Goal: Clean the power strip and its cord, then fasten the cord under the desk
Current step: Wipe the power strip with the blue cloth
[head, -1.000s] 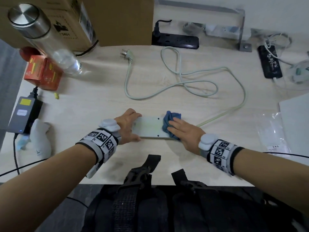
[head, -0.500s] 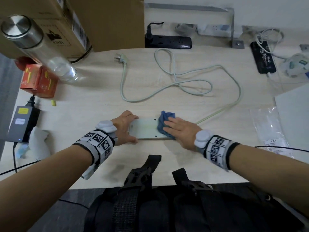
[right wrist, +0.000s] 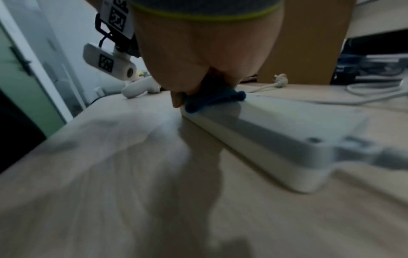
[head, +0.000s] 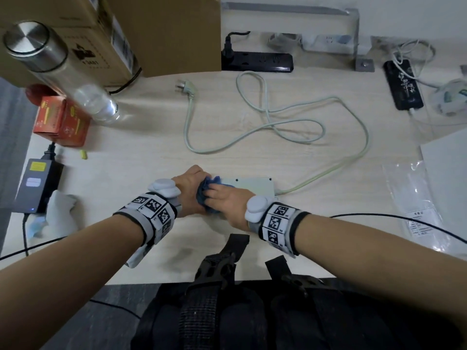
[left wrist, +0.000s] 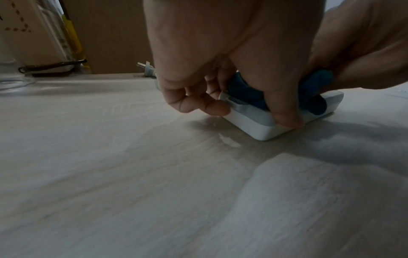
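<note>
A white power strip [head: 254, 185] lies underside up near the desk's front edge. My left hand [head: 193, 179] grips its left end, thumb on the near side and curled fingers [left wrist: 198, 104] on the far side. A bunched blue cloth [head: 203, 195] is held by my right hand [head: 221, 194], which presses it on the strip's left end right beside the left hand. In the right wrist view the cloth [right wrist: 215, 99] sits on the strip [right wrist: 278, 127]. The pale cord [head: 328, 170] leaves the right end, loops over the desk and ends in a loose plug [head: 186, 87].
A cardboard box [head: 161, 34] and a steel-capped bottle [head: 58, 69] stand at the back left by a red carton [head: 60, 122]. A black adapter [head: 38, 185] lies left, a black power strip [head: 257, 62] at the back, a plastic bag [head: 414, 198] right. Backpack straps [head: 222, 263] overlap the front edge.
My right hand has slid the blue cloth leftward along the strip, from its right part to the left end beside my left hand. The left hand keeps its hold.
</note>
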